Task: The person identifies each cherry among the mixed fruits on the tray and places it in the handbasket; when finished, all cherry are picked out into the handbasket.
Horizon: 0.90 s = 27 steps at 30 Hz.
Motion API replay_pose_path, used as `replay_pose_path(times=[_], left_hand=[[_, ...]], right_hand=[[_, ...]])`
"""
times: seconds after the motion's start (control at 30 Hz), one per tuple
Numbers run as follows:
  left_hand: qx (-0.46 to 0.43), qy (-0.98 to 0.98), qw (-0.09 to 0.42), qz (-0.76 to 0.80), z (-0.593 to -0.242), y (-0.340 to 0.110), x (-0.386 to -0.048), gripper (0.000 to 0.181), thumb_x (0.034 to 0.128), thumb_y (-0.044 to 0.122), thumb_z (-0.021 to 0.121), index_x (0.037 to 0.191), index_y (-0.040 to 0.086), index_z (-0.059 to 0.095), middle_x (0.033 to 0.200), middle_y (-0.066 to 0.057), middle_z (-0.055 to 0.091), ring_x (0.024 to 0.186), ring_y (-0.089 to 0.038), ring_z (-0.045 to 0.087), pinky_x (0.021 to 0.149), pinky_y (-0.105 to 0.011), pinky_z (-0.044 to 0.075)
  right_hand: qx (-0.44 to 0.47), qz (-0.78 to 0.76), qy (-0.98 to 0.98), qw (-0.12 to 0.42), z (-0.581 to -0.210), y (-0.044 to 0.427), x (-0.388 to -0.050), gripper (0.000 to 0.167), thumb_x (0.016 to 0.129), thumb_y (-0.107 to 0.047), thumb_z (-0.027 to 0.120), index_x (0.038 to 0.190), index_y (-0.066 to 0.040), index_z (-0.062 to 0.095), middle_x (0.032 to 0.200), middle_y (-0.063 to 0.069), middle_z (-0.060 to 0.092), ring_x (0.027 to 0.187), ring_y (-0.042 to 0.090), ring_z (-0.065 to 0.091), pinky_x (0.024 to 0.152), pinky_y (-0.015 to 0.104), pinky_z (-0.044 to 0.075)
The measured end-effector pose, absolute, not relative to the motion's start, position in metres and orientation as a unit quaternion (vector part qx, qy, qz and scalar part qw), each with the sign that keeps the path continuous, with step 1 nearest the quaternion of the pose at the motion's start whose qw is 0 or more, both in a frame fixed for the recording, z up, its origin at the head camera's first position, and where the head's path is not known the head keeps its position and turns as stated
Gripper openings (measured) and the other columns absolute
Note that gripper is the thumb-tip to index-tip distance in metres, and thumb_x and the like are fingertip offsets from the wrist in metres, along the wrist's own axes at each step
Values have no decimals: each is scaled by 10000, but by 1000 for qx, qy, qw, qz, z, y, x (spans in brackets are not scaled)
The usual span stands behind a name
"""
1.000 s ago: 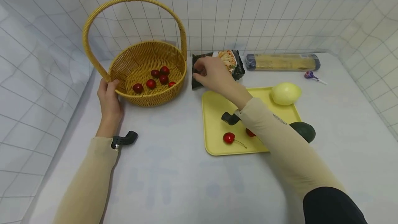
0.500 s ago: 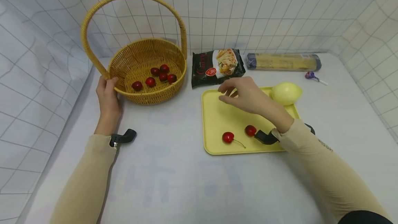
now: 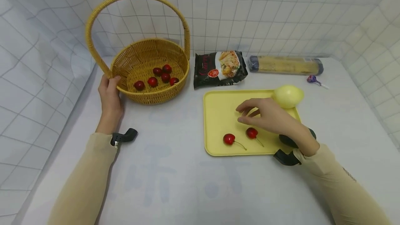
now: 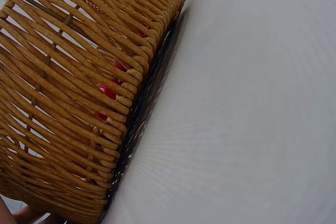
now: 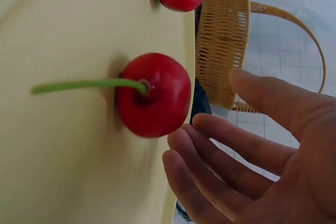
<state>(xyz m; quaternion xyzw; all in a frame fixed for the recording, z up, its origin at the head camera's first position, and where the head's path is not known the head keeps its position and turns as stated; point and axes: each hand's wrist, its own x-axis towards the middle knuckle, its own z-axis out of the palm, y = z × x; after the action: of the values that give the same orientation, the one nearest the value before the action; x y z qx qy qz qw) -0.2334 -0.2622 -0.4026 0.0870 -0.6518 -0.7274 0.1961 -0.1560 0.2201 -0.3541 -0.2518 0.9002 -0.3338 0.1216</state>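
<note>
Beige sleeves, bare hands. Left hand (image 3: 110, 96) grips the basket (image 3: 151, 97) at its rim, thumb hooked over the edge by the handle base, other fingers outside the wall. Right hand (image 3: 264, 114) holds nothing: thumb and fingers apart, gently bent, above the yellow tray (image 3: 215, 110) and near the right-hand cherry (image 3: 251, 133). Second cherry (image 3: 229, 139) just left of it; both glossy red, round, thin green stems, lying on the tray. Tray is smooth, rounded corners, low rim

Basket is golden-brown wicker, round bowl, tall wrapped arch handle. Six red fruits (image 3: 152, 81) sit on its floor, smooth and shiny

Further out: pale yellow lemon (image 3: 288, 96) at the tray's far right corner, dark green oval fruit (image 3: 288, 141) partly behind the right forearm, glossy black food packet (image 3: 220, 69) behind the tray, long yellow wrapped bundle (image 3: 285, 65) with dark ends, lollipop (image 3: 316, 80) with white stick in front of it
</note>
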Motion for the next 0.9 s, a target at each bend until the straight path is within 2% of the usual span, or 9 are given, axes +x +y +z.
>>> replay_pose_path(times=[0.23,0.37,0.53,0.9], left_hand=[[96,-655,191,-725,-407,-263,-235,470,1007,233,555,1459,105,564,1445,-32,545,1392,-182,460,1178,-264,317],[94,-662,196,-717,-405,-264,-236,461,1008,242,544,1449,112,569,1422,-21,549,1361,-171,470,1164,-266,325],[88,-654,199,-725,-405,-264,-236,450,1003,225,557,1431,89,580,1389,-25,560,1338,-179,481,1150,-269,332],[88,-666,199,-713,-404,-263,-235,489,1007,239,545,1473,93,544,1439,-45,537,1379,-199,472,1175,-285,330]], right_hand=[[-264,-337,892,142,-364,231,-158,333,927,-322,825,1189,-124,767,1068,-33,757,970,125,697,882,373,586],[-272,-357,870,203,-364,237,-160,365,915,-356,833,1215,-165,751,1144,-33,748,1005,125,709,916,345,579],[-294,-363,841,272,-363,248,-160,399,887,-301,864,1242,-190,720,1210,-35,721,1104,149,706,989,347,558],[-309,-372,838,254,-365,248,-162,325,877,-198,870,1172,-154,740,1155,-23,730,1064,147,695,980,364,567]])
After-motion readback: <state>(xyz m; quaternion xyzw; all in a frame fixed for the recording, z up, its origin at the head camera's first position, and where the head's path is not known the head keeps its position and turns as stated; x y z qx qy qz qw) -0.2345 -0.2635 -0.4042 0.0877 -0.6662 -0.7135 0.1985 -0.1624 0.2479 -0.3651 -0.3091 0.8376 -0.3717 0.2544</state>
